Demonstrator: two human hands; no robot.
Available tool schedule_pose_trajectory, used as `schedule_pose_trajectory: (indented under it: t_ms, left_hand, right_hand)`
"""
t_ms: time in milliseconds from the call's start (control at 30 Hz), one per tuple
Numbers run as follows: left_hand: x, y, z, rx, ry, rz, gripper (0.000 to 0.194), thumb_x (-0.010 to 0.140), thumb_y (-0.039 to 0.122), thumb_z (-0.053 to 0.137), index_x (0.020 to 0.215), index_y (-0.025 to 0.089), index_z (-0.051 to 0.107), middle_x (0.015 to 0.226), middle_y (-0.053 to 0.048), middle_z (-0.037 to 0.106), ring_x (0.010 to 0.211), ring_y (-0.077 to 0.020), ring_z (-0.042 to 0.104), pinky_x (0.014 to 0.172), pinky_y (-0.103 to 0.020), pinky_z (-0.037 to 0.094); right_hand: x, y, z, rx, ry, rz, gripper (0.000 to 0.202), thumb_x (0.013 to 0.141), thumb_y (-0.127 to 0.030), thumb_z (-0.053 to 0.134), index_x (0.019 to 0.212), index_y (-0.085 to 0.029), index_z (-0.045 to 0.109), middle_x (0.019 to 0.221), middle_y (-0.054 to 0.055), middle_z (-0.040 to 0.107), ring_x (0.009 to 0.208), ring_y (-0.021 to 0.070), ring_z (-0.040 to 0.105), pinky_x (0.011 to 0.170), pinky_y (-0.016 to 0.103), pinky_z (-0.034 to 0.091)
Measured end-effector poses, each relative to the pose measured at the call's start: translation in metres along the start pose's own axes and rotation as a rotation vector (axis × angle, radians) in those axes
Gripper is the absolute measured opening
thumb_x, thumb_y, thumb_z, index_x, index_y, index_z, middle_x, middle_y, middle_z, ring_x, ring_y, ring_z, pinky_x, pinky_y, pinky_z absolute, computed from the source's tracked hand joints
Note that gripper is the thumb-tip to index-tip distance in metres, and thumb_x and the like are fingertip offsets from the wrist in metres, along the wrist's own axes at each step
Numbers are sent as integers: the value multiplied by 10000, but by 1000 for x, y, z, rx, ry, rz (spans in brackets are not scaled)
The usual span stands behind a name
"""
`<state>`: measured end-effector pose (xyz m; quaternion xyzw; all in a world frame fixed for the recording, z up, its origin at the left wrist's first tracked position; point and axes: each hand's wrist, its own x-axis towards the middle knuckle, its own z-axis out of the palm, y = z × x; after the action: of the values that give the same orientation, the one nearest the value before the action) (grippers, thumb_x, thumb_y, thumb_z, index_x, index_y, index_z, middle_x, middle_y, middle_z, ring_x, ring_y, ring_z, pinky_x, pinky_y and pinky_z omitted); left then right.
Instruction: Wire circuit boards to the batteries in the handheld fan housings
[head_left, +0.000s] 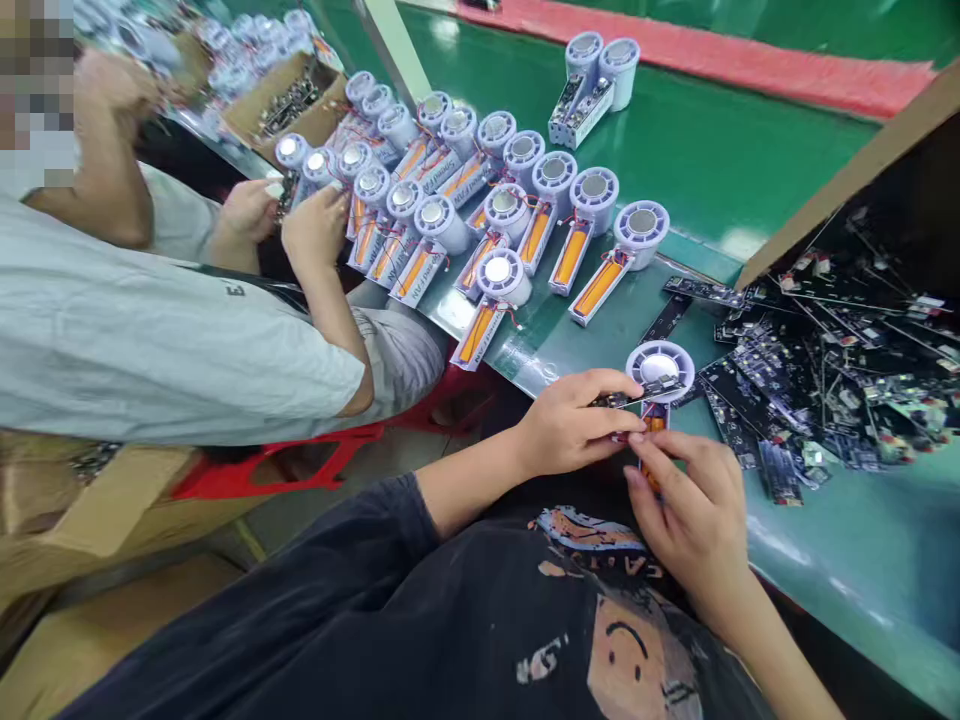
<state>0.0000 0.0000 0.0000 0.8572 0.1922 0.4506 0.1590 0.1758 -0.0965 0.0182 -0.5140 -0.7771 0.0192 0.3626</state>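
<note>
My left hand (pixel 574 425) is closed on a narrow black circuit board (pixel 652 390), held over a white handheld fan (pixel 679 362). The fan lies at the table's near edge, its round head away from me, with an orange battery (pixel 655 426) in the open handle. Thumb and fingertips of my right hand (pixel 694 495) are pinched together beside the left fingers, at the handle. Something small and reddish shows at the fingertips, too small to name. Fingers partly cover the handle. Several similar fans (pixel 596 283) with orange batteries stand in rows to the left.
A heap of loose circuit boards (pixel 817 370) spills from a cardboard box (pixel 847 180) at the right. Two more fans (pixel 585 90) stand on the green surface behind. At the left a co-worker (pixel 180 310) handles parts near a box of small pieces (pixel 289 105). A red stool (pixel 300 465) is below.
</note>
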Motion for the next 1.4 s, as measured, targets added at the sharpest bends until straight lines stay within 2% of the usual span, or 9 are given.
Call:
schedule_pose_trajectory:
  t_ms: [133, 333, 533, 667, 933, 1033, 1133, 1233, 1400]
  left_hand:
    - [0, -1, -3, -22, -27, 24, 103, 962, 238, 608, 953, 175, 688, 1101, -102, 700, 1039, -179, 684, 867, -303, 589]
    - [16, 1, -1, -172, 43, -204, 56, 921, 200, 664, 912, 155, 694, 1043, -88, 692, 978, -149, 684, 874, -280, 582]
    - [31, 10, -11, -118, -50, -225, 76, 927, 158, 638, 902, 146, 709, 1014, -77, 697, 981, -151, 683, 899, -280, 576]
    - [38, 13, -15, -121, -108, -249, 106, 941, 147, 611, 913, 142, 713, 993, -70, 695, 989, -154, 675, 898, -273, 570]
    - [57, 9, -14, -189, -280, -392, 126, 918, 96, 611, 934, 156, 721, 1082, -72, 679, 1049, -167, 663, 910, -276, 535]
    - [62, 7, -15, -213, -314, -436, 129, 921, 103, 610, 917, 167, 722, 1100, -70, 670, 1072, -175, 659, 932, -285, 522]
    - [62, 7, -16, -243, -324, -457, 134, 919, 97, 609, 890, 169, 719, 1088, -63, 670, 1074, -169, 655, 956, -278, 508]
    - [60, 7, -15, -262, -322, -477, 130, 925, 109, 610, 879, 166, 717, 1072, -60, 672, 1059, -162, 654, 951, -271, 505]
    - [54, 7, -13, -272, -277, -506, 112, 926, 121, 617, 905, 156, 721, 1102, -71, 670, 1080, -167, 651, 982, -283, 501]
  right_hand:
    - [-16, -8, 1, -31, -45, -21, 376, 909, -188, 641, 1283, -217, 609, 993, 70, 577, 920, 215, 559, 802, 378, 461]
    - [-5, -2, -11, -150, -15, 101, 192, 926, -188, 625, 1114, -184, 664, 929, 66, 618, 812, 189, 543, 738, 348, 415]
    - [23, 0, -17, -539, -232, 90, 264, 996, -321, 520, 1109, -180, 713, 720, 34, 576, 665, 184, 457, 627, 345, 286]
    - [29, 5, -16, -550, -351, -47, 257, 994, -251, 464, 1014, -198, 715, 684, 28, 575, 651, 174, 495, 617, 328, 272]
    - [59, 28, -23, -502, -628, -3, 256, 928, -314, 544, 721, -220, 661, 560, 4, 616, 452, 126, 487, 485, 288, 155]
    - [63, 34, -29, -539, -580, -117, 275, 931, -312, 542, 697, -219, 651, 559, -3, 620, 446, 133, 509, 475, 283, 178]
    - [60, 38, -34, -552, -452, -305, 362, 986, -302, 466, 677, -210, 631, 543, -6, 583, 452, 138, 508, 479, 294, 236]
    - [53, 40, -38, -577, -308, -470, 283, 986, -281, 521, 753, -194, 658, 510, -28, 498, 479, 142, 488, 513, 307, 285]
    - [36, 42, -43, -571, -188, -457, 97, 909, -219, 653, 825, -173, 644, 558, -32, 550, 526, 133, 488, 561, 300, 351]
